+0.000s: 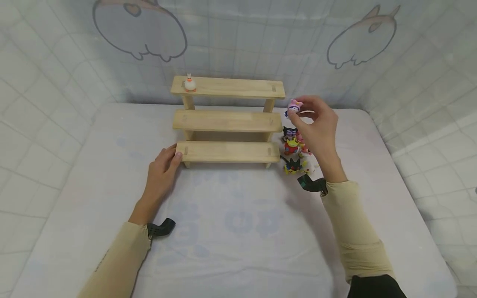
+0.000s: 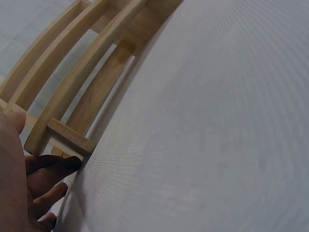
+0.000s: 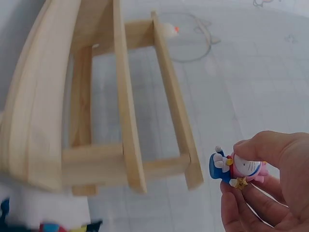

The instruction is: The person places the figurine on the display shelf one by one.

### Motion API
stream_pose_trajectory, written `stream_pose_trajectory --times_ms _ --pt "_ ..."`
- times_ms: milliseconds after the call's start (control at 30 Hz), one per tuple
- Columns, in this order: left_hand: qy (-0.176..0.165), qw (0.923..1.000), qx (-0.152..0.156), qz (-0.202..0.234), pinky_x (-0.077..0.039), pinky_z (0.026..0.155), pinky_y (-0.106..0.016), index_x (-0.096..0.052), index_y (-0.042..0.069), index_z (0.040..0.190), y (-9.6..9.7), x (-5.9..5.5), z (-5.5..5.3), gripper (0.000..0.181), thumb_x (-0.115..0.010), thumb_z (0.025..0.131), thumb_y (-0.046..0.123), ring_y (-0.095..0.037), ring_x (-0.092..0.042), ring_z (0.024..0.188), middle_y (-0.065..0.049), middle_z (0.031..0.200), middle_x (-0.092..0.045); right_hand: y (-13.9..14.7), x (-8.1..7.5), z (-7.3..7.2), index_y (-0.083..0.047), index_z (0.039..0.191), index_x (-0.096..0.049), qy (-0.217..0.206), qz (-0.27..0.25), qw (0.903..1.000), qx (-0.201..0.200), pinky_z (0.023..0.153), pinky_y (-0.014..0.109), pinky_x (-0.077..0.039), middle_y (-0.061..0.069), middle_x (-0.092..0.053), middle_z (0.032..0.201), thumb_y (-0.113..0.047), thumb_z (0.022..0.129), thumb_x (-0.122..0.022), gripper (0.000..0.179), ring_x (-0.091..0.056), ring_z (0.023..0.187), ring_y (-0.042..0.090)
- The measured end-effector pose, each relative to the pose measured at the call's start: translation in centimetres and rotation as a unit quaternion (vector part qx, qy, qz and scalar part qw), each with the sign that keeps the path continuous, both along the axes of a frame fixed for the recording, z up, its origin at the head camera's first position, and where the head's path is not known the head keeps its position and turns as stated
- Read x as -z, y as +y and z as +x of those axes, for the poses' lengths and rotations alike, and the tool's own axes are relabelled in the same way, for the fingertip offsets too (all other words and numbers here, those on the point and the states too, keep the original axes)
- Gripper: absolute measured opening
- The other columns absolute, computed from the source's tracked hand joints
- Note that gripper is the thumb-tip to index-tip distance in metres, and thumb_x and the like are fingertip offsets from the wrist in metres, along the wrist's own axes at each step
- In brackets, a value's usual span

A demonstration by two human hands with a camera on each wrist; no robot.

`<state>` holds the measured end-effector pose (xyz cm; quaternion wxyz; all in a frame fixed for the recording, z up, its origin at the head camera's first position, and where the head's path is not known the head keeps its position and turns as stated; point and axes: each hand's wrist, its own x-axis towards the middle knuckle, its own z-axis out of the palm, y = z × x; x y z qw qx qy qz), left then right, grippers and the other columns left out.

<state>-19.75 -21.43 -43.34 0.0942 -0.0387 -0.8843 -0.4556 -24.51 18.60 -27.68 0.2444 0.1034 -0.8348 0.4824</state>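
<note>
A three-step wooden display stand point(image 1: 231, 152) stands on the covered table. At the left end of its lowest step, my left hand point(image 1: 161, 167) holds the edge, thumb at the front corner and fingers round the side. My right hand point(image 1: 316, 124) pinches a small toy figurine point(image 3: 244, 166) between thumb and fingers, raised just off the stand's right side. This figurine has a pink hood, a white face, a blue lower body and a gold star. On the top step's left end sits a white duck figurine point(image 1: 190, 84) with an orange beak.
Several small figurines point(image 1: 291, 146) cluster on the table beside the stand's right end, under my right hand and partly hidden by it. A pale curtain point(image 1: 246, 41) with animal drawings hangs behind the stand. White tiled-pattern sheets flank the table point(image 1: 231, 248).
</note>
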Motion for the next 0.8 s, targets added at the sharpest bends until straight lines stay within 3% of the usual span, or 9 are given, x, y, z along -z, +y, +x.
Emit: stream_pose_trajectory --times_ms 200,333,433,667,800 --pt "0.006 1.0000 -0.004 0.000 -0.023 0.129 -0.062 -0.060 0.003 0.147 -0.3 0.2 0.0 0.052 -0.051 0.111 0.039 -0.051 -0.034 0.153 -0.019 0.157 -0.054 -3.4 -2.3 0.0 0.009 0.120 -0.070 -0.005 -0.011 0.9993 -0.035 0.093 0.046 -0.062 0.022 -0.073 0.114 0.001 0.093 -0.075 0.029 -0.071 0.099 0.030" --pt "0.000 0.9999 -0.011 -0.006 -0.022 0.128 -0.065 -0.058 0.005 0.150 -1.1 0.3 0.2 0.054 -0.050 0.112 0.042 -0.051 -0.033 0.154 -0.018 0.158 -0.053 -5.5 -3.0 -0.7 0.009 0.119 -0.070 -0.006 -0.025 0.9974 -0.067 0.095 0.049 -0.061 0.023 -0.074 0.113 0.003 0.092 -0.076 0.027 -0.070 0.100 0.031" --pt "-0.004 0.9997 -0.020 -0.011 -0.022 0.127 -0.066 -0.057 0.006 0.151 -1.8 0.2 0.5 0.055 -0.049 0.111 0.044 -0.052 -0.033 0.154 -0.018 0.158 -0.052 -7.3 -3.0 -1.7 0.008 0.119 -0.071 -0.014 -0.030 0.9955 -0.089 0.095 0.046 -0.061 0.022 -0.074 0.112 0.002 0.093 -0.077 0.028 -0.070 0.101 0.030" --pt "0.007 0.9998 -0.016 -0.011 -0.023 0.128 -0.063 -0.059 0.004 0.148 -2.4 0.1 0.7 0.052 -0.051 0.112 0.040 -0.052 -0.035 0.153 -0.019 0.157 -0.053 -9.5 -1.2 -5.7 -0.003 0.119 -0.074 -0.026 -0.042 0.9911 -0.124 0.091 0.030 -0.061 0.010 -0.075 0.108 -0.007 0.091 -0.083 0.030 -0.069 0.097 0.016" --pt "0.007 0.9998 -0.017 -0.004 -0.023 0.128 -0.064 -0.061 0.003 0.146 -2.1 0.2 0.7 0.051 -0.052 0.111 0.039 -0.052 -0.034 0.153 -0.019 0.157 -0.053 -10.4 -1.4 -6.6 -0.004 0.119 -0.074 -0.033 -0.032 0.9902 -0.132 0.091 0.026 -0.061 0.007 -0.075 0.107 -0.009 0.091 -0.083 0.029 -0.069 0.097 0.013"
